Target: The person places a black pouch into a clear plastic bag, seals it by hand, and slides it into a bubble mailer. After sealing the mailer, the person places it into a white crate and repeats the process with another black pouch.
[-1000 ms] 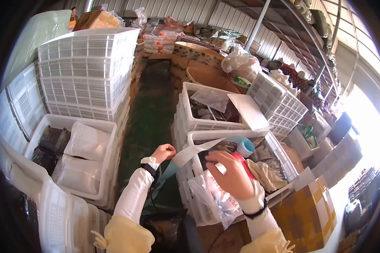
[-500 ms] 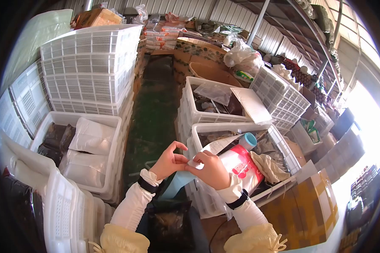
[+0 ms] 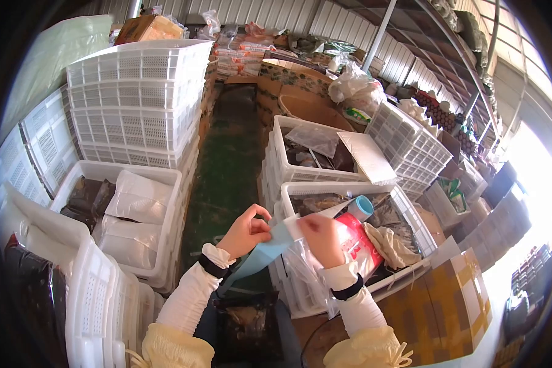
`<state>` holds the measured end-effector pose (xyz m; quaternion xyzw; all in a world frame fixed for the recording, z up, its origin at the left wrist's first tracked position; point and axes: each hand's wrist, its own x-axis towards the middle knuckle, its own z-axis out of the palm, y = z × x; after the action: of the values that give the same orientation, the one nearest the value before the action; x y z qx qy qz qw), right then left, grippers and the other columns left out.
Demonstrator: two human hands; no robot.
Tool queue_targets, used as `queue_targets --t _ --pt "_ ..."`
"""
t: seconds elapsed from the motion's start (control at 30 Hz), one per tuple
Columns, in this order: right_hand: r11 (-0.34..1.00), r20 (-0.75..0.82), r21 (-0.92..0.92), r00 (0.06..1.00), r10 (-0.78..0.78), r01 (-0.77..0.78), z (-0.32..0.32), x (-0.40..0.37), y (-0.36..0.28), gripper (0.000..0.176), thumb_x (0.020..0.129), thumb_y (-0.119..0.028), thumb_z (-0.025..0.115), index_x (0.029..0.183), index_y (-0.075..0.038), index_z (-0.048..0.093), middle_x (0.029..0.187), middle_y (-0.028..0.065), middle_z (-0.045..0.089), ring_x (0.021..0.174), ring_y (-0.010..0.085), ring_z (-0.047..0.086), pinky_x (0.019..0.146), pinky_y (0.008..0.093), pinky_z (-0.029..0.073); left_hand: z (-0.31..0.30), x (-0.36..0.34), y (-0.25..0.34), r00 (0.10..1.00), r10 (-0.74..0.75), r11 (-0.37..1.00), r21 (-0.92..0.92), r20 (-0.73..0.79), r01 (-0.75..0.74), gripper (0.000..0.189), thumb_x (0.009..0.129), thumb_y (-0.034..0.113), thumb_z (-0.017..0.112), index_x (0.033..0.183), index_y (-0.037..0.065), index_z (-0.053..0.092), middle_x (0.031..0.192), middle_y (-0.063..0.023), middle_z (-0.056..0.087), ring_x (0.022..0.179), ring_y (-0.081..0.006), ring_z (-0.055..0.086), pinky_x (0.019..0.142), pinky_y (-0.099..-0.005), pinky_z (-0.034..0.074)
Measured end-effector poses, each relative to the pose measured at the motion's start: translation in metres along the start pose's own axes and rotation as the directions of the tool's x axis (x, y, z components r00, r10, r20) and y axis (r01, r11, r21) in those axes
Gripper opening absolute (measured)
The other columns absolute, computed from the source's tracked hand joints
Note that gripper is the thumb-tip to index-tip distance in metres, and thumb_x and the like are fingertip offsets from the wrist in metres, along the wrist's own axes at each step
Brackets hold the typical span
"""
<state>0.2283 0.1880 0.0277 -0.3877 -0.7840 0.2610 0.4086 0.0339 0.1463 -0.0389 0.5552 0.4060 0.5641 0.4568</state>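
Note:
My left hand (image 3: 245, 233) pinches the edge of a light blue backing strip (image 3: 275, 243), whose tail hangs down beneath it toward my lap. My right hand (image 3: 326, 239), blurred by motion, is closed on a small white label (image 3: 295, 228) at the strip's end. From behind that hand a white band leads toward a blue roll (image 3: 362, 207) lying in the near right crate. A red and white bag (image 3: 357, 240) and a beige cloth (image 3: 389, 245) lie beside the roll. Below my hands rests a dark, clear-wrapped pouch (image 3: 246, 325).
White crates (image 3: 135, 98) rise in a stack at left; a nearer crate (image 3: 176, 202) holds white and dark packets. At right stand more crates (image 3: 405, 144) and a taped cardboard box (image 3: 441, 306). A green floor aisle (image 3: 227, 153) runs between them.
My right hand has moved slightly right, away from my left. More of the blue strip and white label now shows between them. The view has shifted a little.

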Motion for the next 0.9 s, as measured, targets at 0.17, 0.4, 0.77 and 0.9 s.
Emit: queue_targets --t 0.17,0.4,0.77,0.9 --pt "0.973 -0.360 0.126 0.923 -0.137 0.194 -0.033 -0.011 -0.029 0.009 0.077 0.001 0.063 0.086 0.005 0.061 0.079 0.0127 0.062 0.070 0.0172 0.061 0.065 0.0289 0.049 -0.017 -0.005 -0.024 0.956 0.172 0.835 0.550 -0.239 -0.013 0.014 0.084 0.004 0.061 0.095 0.003 0.053 0.082 -0.0046 0.063 0.078 -0.0131 0.061 0.076 -0.0257 0.048" --pt "0.463 0.250 -0.289 0.533 -0.808 0.838 0.019 -0.082 -0.048 0.024 0.067 -0.005 0.070 0.088 0.002 0.062 0.090 0.0123 0.059 0.081 0.0252 0.059 0.070 0.0333 0.050 0.014 -0.097 0.054 0.949 -0.299 0.801 -0.566 -0.094 0.196 0.027 0.089 0.024 0.057 0.095 -0.001 0.063 0.089 -0.0081 0.065 0.082 -0.0143 0.062 0.073 -0.0290 0.051" --pt "0.885 0.262 0.461 0.963 -0.064 -0.067 0.066 -0.136 -0.041 0.013 0.074 -0.003 0.069 0.079 0.001 0.058 0.074 0.0060 0.049 0.064 0.0128 0.048 0.057 0.0239 0.039 0.023 -0.188 0.040 0.848 -0.259 0.955 -0.253 -0.462 0.154 0.014 0.084 0.004 0.061 0.096 -0.002 0.061 0.086 -0.0097 0.066 0.078 -0.0155 0.064 0.070 -0.0272 0.051" --pt "0.820 0.320 0.506 0.941 0.112 -0.270 0.057 -0.150 -0.038 0.011 0.079 -0.003 0.066 0.076 0.001 0.056 0.068 -0.0001 0.050 0.062 0.0045 0.045 0.054 0.0204 0.036 0.037 -0.202 0.047 0.785 -0.325 0.928 -0.339 -0.527 0.156 0.022 0.085 0.004 0.058 0.106 -0.002 0.060 0.090 -0.0137 0.066 0.080 -0.0180 0.064 0.073 -0.0295 0.051"
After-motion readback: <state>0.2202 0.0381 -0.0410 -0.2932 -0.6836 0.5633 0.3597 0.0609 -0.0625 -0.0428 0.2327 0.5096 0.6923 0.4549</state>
